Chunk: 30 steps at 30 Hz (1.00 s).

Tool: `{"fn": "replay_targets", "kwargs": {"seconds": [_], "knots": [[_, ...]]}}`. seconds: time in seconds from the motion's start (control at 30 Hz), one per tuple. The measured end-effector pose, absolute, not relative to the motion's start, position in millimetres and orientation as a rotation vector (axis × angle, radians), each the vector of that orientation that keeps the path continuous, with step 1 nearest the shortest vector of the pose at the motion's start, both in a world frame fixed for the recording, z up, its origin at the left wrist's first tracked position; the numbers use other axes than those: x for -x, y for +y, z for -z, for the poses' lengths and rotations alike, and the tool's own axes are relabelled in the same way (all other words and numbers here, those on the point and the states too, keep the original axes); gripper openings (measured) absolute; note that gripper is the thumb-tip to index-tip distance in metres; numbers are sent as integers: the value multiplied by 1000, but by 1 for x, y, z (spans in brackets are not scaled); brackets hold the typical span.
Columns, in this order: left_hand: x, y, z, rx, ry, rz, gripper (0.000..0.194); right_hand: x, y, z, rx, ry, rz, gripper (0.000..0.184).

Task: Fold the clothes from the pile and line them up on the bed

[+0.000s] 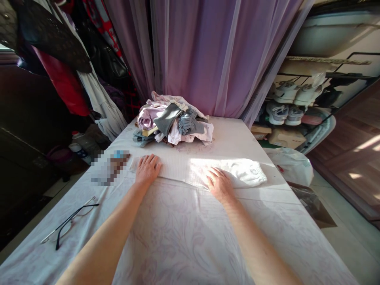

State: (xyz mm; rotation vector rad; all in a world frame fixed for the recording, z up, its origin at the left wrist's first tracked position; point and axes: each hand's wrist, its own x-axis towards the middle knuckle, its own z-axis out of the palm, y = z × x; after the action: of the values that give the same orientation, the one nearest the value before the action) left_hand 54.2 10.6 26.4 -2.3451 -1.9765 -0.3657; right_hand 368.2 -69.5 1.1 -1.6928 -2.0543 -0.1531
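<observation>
A pair of white ribbed pants (181, 168) lies flat and folded lengthwise across the table, its gathered elastic edge at the right end. My left hand (147, 169) rests flat on its left part with the fingers stretched out. On the right half lies my right hand (219, 184), palm down, fingers extended over the fabric in a patch of sunlight. Behind the pants, a heap of crumpled clothes (175, 120) in pink, grey and white sits at the table's far side.
The table (178, 237) has a pale floral cloth. Eyeglasses (71, 221) lie at the left, below a blurred-out item (111, 168). Purple curtains (202, 51) hang behind. Shoes (285, 113) stand on a rack at the right, and a white plastic bag (292, 164) is beside the table.
</observation>
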Motion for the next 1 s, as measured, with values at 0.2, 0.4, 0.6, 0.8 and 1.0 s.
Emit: {"fn": "replay_targets", "kwargs": {"seconds": [0.2,0.4,0.6,0.8,1.0], "knots": [[-52,-18,-23,2371,-1966,430,48,-373,-87,12,1551,-1928,251,37],[-53,-28,-29,2310,-2107,397,51,-373,-98,21,1495,-1921,300,35],[-53,-25,-31,2280,-2240,419,50,-372,-102,18,1533,-1902,245,35],[-53,-25,-31,2278,-2219,433,51,-371,-108,8,1593,-1850,136,31],[-54,-26,-36,2272,-2236,365,53,-378,-110,7,1724,-1660,41,45]]}}
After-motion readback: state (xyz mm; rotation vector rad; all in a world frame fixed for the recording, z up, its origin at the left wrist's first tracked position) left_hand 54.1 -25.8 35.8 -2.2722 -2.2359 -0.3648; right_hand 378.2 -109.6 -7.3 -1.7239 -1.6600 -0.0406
